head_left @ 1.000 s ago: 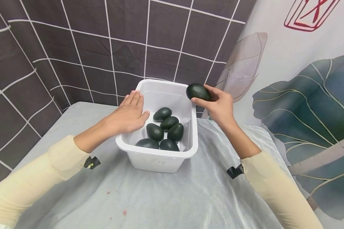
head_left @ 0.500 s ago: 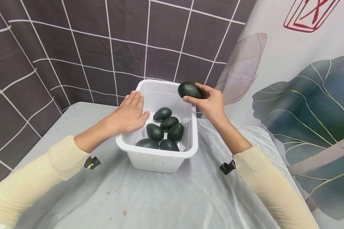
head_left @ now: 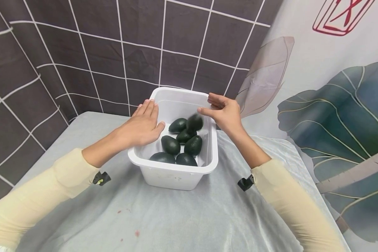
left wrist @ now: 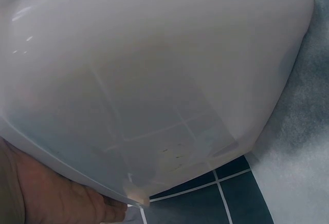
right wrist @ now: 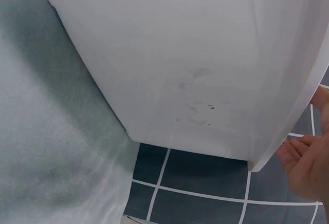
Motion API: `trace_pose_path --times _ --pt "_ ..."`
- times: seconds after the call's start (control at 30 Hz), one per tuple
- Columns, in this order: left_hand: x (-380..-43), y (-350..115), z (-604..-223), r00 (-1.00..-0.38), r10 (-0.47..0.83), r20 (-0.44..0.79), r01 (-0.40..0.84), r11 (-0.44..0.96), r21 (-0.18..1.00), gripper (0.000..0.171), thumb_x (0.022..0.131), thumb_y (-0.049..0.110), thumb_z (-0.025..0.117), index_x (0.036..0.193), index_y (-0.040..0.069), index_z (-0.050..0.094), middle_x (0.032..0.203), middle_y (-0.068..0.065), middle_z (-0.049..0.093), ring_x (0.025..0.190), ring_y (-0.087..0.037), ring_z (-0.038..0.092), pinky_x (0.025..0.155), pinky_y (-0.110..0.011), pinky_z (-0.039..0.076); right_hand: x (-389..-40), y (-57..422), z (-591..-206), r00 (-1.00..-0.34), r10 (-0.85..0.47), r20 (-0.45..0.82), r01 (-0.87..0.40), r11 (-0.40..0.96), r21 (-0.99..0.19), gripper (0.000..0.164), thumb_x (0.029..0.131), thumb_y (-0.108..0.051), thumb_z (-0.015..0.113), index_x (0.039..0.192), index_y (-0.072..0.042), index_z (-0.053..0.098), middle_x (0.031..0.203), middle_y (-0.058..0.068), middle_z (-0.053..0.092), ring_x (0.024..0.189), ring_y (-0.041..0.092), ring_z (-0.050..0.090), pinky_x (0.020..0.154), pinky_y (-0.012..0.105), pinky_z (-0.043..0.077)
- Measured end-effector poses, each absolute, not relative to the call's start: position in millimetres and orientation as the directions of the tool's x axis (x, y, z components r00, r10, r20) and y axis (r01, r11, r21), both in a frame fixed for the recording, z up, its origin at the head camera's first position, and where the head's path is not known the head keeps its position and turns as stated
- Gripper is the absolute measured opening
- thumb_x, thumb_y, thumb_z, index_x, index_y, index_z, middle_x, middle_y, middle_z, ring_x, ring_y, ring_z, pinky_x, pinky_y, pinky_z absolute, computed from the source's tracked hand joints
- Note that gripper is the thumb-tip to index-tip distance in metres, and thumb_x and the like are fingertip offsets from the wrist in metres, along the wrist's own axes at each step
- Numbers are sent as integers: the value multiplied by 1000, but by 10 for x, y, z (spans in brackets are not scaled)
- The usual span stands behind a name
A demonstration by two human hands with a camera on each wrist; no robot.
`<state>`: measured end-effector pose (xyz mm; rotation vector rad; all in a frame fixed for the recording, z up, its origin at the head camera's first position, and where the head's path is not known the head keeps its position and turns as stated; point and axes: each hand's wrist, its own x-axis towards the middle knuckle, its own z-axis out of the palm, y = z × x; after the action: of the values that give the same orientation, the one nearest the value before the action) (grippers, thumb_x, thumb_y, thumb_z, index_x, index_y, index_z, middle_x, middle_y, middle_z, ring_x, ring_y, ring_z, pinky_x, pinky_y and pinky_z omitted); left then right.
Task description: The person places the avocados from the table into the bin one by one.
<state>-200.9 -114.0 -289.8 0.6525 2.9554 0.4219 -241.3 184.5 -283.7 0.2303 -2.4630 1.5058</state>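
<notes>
A white plastic tub [head_left: 173, 176] holds several dark green avocados [head_left: 170, 145]. One blurred avocado [head_left: 195, 122] is in mid-fall inside the tub, just below my right hand [head_left: 225, 112]. That hand is over the tub's right rim with thumb and fingers parted and nothing between them. My left hand [head_left: 141, 126] rests flat on the left rim, its fingers straight. In the left wrist view the tub's outer wall [left wrist: 154, 80] fills most of the picture, with part of the left hand [left wrist: 61, 196] at the rim. The right wrist view shows right-hand fingers [right wrist: 298, 154] beside the rim.
The tub stands on a table with a pale grey cloth [head_left: 176, 220]. Behind it hangs a dark, white-gridded backdrop [head_left: 138, 63]. A leaf-patterned curtain [head_left: 337, 115] hangs at the right.
My right hand moved left over the tub with an avocado, then let it go; the avocado has dropped below the fingers. My left hand has stayed in place.
</notes>
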Motion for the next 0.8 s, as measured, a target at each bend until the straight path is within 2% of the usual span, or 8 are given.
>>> trace_pose_path --times 0.1,0.43,0.57,0.8 --pt "-2006 -1134 -2894 -906 423 -24 400 871 284 82 118 40 29 173 -16 9 186 -36 -4 177 -50 -7 145 -62 0 -2408 1870 -2856 -958 -7 286 -259 443 -858 71 87 -21 98 151 -4 72 146 21 77 137 39 75 119 41 60" --pt "-1996 -1133 -2884 -908 418 -28 391 870 301 82 118 40 28 174 -16 6 185 -35 -6 177 -50 -9 145 -62 -2 -2392 2005 -2926 -959 19 281 -249 409 -878 69 89 -20 96 150 1 71 148 20 76 139 30 75 119 35 59" --pt "-1995 -1140 -2880 -909 416 -34 384 866 319 82 118 41 28 174 -15 5 186 -34 -8 177 -49 -10 145 -62 -2 -2379 2080 -2960 -958 39 283 -243 404 -882 68 90 -22 95 149 0 71 148 18 76 140 34 74 120 35 59" --pt "-2014 -1140 -2891 -910 412 -37 375 860 346 82 118 41 30 175 -13 4 187 -31 -8 177 -46 -13 145 -61 -4 -2353 2202 -2997 -952 48 301 -258 400 -880 62 91 -22 94 146 -1 74 146 23 76 139 38 74 117 34 61"
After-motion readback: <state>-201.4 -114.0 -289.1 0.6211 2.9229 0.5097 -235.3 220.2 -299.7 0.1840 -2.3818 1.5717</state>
